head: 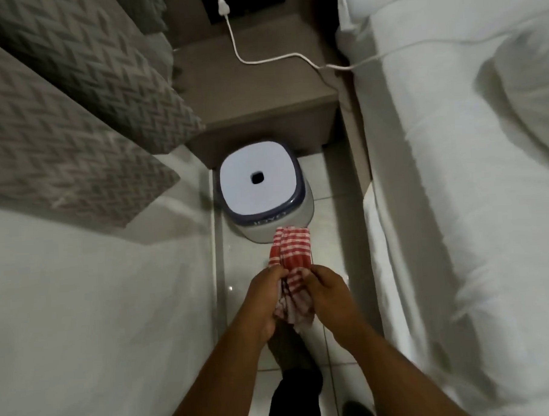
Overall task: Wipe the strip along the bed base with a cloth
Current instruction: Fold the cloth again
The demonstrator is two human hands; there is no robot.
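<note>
Cloth (289,263), red-checked, is bunched between left hand (264,299) and right hand (329,295), both grips closed on it above the floor. Preparation, apparently; next it must reach the brown strip (353,135) beside the bed.

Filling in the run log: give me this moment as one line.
stage: preparing cloth | left hand: holding red checked cloth | right hand: holding same cloth | bed base strip: not touched | stool: ahead on floor

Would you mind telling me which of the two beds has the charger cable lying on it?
The right bed: the white cable runs from the plug onto its bedding. The left bed carries grey pillows instead.
</note>
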